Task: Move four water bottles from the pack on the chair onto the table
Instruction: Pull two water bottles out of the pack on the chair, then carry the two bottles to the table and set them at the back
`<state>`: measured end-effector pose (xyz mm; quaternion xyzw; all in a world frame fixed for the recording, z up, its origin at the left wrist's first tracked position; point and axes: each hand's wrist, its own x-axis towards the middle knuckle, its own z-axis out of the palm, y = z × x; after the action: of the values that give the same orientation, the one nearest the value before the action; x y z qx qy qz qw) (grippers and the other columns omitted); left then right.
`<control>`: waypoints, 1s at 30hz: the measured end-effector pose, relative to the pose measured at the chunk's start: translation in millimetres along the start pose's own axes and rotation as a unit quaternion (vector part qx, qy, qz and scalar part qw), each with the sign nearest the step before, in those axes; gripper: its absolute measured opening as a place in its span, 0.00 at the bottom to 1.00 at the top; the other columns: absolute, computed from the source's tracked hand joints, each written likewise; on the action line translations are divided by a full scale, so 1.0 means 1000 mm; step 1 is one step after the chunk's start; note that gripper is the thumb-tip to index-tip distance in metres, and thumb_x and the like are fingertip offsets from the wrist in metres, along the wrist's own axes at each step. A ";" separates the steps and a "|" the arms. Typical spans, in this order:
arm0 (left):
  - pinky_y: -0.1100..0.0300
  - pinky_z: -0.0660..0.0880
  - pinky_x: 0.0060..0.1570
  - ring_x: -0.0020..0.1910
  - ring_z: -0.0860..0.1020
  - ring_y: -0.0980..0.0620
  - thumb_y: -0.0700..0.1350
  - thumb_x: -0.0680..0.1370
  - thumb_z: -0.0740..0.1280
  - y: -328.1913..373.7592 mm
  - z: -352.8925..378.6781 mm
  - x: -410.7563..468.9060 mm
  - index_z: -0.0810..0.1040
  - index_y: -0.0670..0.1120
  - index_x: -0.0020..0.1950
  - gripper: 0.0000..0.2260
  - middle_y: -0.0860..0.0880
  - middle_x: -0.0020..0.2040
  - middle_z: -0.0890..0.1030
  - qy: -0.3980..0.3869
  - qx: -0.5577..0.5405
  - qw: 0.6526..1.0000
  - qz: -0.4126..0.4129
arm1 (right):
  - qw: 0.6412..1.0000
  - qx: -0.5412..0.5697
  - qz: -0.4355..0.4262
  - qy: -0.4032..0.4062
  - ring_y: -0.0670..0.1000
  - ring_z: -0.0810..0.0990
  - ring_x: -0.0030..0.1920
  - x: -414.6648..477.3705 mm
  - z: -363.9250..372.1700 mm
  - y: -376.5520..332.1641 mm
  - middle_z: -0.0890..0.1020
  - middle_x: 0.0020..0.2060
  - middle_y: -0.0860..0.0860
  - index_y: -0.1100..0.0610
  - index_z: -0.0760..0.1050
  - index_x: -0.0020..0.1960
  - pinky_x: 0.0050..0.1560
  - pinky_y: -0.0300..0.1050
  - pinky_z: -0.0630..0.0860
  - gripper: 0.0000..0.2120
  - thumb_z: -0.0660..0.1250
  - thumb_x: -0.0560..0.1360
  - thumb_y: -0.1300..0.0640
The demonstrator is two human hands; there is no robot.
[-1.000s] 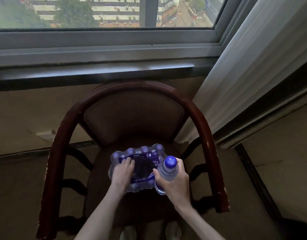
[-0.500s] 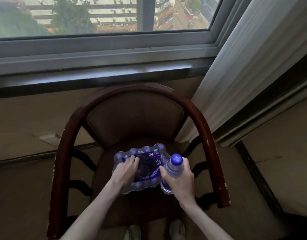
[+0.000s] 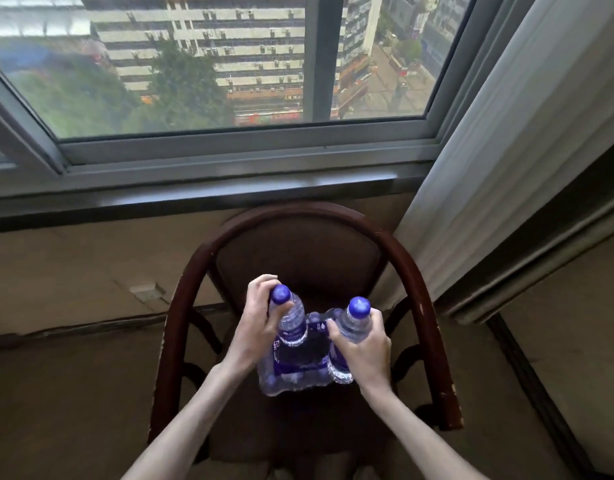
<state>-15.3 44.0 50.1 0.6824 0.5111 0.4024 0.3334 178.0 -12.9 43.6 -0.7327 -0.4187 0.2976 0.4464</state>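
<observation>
A shrink-wrapped pack of water bottles (image 3: 298,370) with purple caps lies on the seat of a dark wooden chair (image 3: 180,327). My left hand (image 3: 255,327) grips a clear bottle with a purple cap (image 3: 290,315), held above the pack's left side. My right hand (image 3: 364,348) holds a second purple-capped bottle (image 3: 354,322) upright at the pack's right edge. Both bottles are raised above the pack. No table is in view.
The chair's curved back and arms (image 3: 433,327) ring the seat. A window sill (image 3: 229,192) runs behind it, and a pale curtain (image 3: 506,150) hangs at the right. Carpeted floor (image 3: 73,393) lies on both sides of the chair.
My left hand, which rested on top of the pack, now holds a bottle lifted out of it. My right hand has raised its bottle a little. The view has tilted up.
</observation>
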 end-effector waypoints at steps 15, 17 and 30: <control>0.66 0.73 0.45 0.41 0.78 0.51 0.60 0.78 0.61 0.080 -0.029 0.016 0.70 0.58 0.53 0.08 0.50 0.42 0.80 0.177 -0.118 0.976 -0.037 | 0.984 0.008 -0.136 -0.111 0.39 0.83 0.38 0.027 0.000 -0.084 0.84 0.36 0.44 0.50 0.72 0.47 0.39 0.30 0.75 0.22 0.77 0.64 0.39; 0.68 0.73 0.44 0.40 0.79 0.54 0.58 0.78 0.62 0.088 -0.041 0.009 0.71 0.58 0.52 0.07 0.52 0.42 0.81 0.215 -0.111 0.970 -0.033 | 0.974 0.016 -0.169 -0.147 0.39 0.83 0.37 0.026 0.003 -0.099 0.83 0.35 0.43 0.49 0.72 0.46 0.39 0.30 0.75 0.21 0.77 0.64 0.39; 0.72 0.72 0.38 0.33 0.76 0.65 0.56 0.72 0.73 0.134 -0.170 -0.063 0.72 0.53 0.47 0.13 0.62 0.37 0.80 0.428 -0.046 0.892 -0.136 | 0.874 0.094 -0.280 -0.387 0.40 0.86 0.38 -0.042 0.075 -0.219 0.86 0.39 0.40 0.45 0.74 0.46 0.43 0.35 0.80 0.20 0.76 0.64 0.35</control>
<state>-119.3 -44.0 230.1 0.3519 0.6732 0.6291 0.1650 21.1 35.5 212.2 -0.3661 -0.7156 0.4579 0.3798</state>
